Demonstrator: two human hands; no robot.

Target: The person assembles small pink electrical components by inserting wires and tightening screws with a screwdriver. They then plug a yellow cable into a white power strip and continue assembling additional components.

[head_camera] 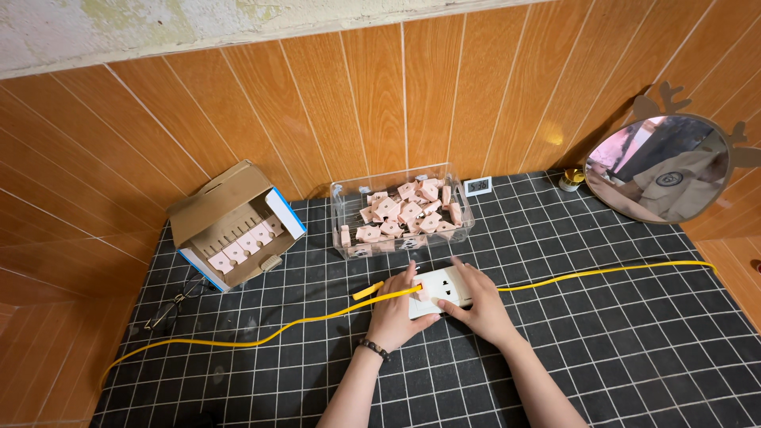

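Orange wood-look panels [380,103] slant up behind a counter [618,349] laid with a black mat ruled in a pale square grid. At the far right a round mirror [658,166] with antler-shaped ears leans on the panelling. Left of centre, an open cardboard box [230,226] with a blue-edged flap holds a row of pink plastic pieces in slots. Beside it stands a clear, hard-walled plastic tray [341,214] heaped with more small pink plug-like parts [404,210], angular and matt. A thin yellow cable [610,272] crosses the whole mat, smooth and springy.

Just in front of the tray lies a white socket plate [444,289], glossy and rectangular. The left hand [394,313] presses it flat from its left end, fingers partly spread, the cable passing under them. The right hand [479,305] pinches its right edge in a narrow grip. To do this well, I judge the plate should stay flat under the left hand while the right works gently, without kinking the cable. A small digital clock [477,186] sits behind the tray.
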